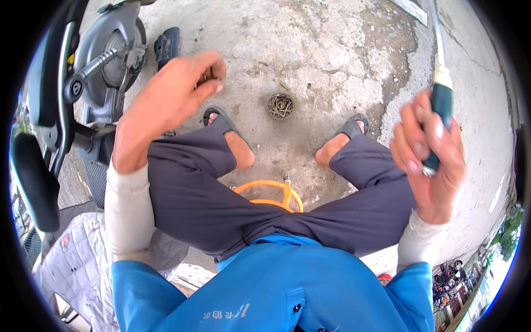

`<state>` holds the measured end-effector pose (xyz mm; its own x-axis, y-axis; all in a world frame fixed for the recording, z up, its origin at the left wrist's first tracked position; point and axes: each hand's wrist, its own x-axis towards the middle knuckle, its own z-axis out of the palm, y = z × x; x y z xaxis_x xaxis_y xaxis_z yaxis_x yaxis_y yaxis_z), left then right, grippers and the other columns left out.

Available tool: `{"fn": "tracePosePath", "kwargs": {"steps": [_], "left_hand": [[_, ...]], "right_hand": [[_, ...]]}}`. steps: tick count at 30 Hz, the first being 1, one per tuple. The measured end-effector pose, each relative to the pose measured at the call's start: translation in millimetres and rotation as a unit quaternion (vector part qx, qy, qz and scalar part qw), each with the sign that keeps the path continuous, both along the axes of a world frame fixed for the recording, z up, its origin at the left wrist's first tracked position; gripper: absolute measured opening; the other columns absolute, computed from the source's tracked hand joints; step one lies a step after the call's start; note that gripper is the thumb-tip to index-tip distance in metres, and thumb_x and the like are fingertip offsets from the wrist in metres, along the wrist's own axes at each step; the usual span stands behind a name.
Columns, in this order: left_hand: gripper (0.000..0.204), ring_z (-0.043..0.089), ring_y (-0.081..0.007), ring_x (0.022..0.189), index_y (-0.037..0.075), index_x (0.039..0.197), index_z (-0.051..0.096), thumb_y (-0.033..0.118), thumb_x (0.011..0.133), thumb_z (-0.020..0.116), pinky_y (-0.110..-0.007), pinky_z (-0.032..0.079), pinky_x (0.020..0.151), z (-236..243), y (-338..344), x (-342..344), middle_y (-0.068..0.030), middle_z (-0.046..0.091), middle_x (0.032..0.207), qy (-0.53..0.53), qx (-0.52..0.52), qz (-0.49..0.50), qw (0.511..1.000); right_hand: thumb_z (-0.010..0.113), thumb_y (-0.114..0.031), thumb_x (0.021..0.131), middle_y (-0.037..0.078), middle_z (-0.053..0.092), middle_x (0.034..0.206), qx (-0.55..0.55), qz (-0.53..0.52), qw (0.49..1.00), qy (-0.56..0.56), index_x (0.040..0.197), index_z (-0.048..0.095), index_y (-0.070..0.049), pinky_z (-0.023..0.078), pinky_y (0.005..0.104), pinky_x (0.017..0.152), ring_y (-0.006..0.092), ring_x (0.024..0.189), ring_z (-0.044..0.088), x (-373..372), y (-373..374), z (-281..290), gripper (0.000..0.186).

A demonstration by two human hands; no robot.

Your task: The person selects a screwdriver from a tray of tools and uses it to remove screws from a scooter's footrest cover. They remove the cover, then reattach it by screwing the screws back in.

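Observation:
My left hand (174, 91) is raised above my left knee. Its fingers curl in toward the thumb, and whatever lies between them, if anything, is hidden. My right hand (434, 141) grips the dark green handle of a hand tool (441, 102), apparently a screwdriver or awl. A pale collar and a long thin shaft extend from that handle toward the top of the view. On the ground between my sandalled feet stands a small round tin (281, 105) of nails or screws, with neither hand touching it.
A wheeled vehicle (110, 61) with black padded parts stands close on my left. Beside its wheel lies a dark block-like object (167, 47). Under me is an orange tubular seat frame (287, 193). Cracked concrete (332, 66) stretches ahead, and a quilted pale cover (77, 260) hangs at lower left.

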<state>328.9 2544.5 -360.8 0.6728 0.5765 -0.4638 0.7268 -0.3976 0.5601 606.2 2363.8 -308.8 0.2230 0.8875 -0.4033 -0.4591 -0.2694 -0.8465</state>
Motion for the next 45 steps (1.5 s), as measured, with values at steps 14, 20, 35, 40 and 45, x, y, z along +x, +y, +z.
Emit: {"fn": "tracePosePath", "kwargs": {"steps": [14,20,35,40,45], "left_hand": [[0.022,0.058,-0.0091,0.074,-0.001,0.115,0.062,0.007,0.094,0.059,-0.025,0.049,0.068,48,-42,-92,-0.0047,0.066,0.087,-0.234,-0.035,0.179,0.955],[0.018,0.060,-0.0102,0.071,-0.001,0.111,0.062,0.006,0.095,0.059,-0.025,0.049,0.065,21,-37,-150,-0.0065,0.067,0.086,-0.247,-0.095,0.237,0.935],[0.019,0.064,-0.0148,0.074,-0.005,0.105,0.065,0.000,0.087,0.067,-0.029,0.053,0.064,-247,58,-150,-0.0102,0.069,0.091,-0.195,-0.179,0.340,0.902],[0.019,0.068,-0.0252,0.087,-0.003,0.105,0.065,0.001,0.086,0.066,-0.037,0.053,0.076,-324,75,-141,-0.0154,0.071,0.095,-0.152,-0.062,0.367,0.916],[0.016,0.068,-0.0287,0.089,0.000,0.101,0.063,0.003,0.086,0.066,-0.039,0.053,0.078,-345,88,-136,-0.0157,0.071,0.093,-0.206,0.055,0.442,0.871]], "right_hand": [[0.073,-0.023,0.089,-0.001,0.051,0.064,0.073,0.113,0.977,-0.163,0.081,0.056,-0.005,0.035,0.0262,0.048,0.0078,0.052,0.045,-86,24,-28,0.026],[0.072,-0.025,0.090,0.000,0.053,0.067,0.066,0.194,0.966,-0.158,0.103,0.060,0.002,0.037,0.0252,0.051,0.0070,0.056,0.047,-132,9,-11,0.032],[0.073,-0.014,0.089,0.012,0.065,0.087,-0.012,0.256,0.871,-0.419,0.132,0.053,0.002,0.049,0.0262,0.076,0.0134,0.084,0.063,-101,4,-7,0.050],[0.075,-0.020,0.086,0.017,0.066,0.105,-0.087,0.273,0.871,-0.399,0.133,0.052,0.006,0.050,0.0322,0.086,0.0209,0.093,0.063,-110,21,-15,0.058],[0.065,-0.016,0.093,0.022,0.059,0.131,-0.180,0.314,0.853,-0.376,0.139,0.051,0.004,0.039,0.0381,0.107,0.0304,0.123,0.055,-98,37,-33,0.052]]}}
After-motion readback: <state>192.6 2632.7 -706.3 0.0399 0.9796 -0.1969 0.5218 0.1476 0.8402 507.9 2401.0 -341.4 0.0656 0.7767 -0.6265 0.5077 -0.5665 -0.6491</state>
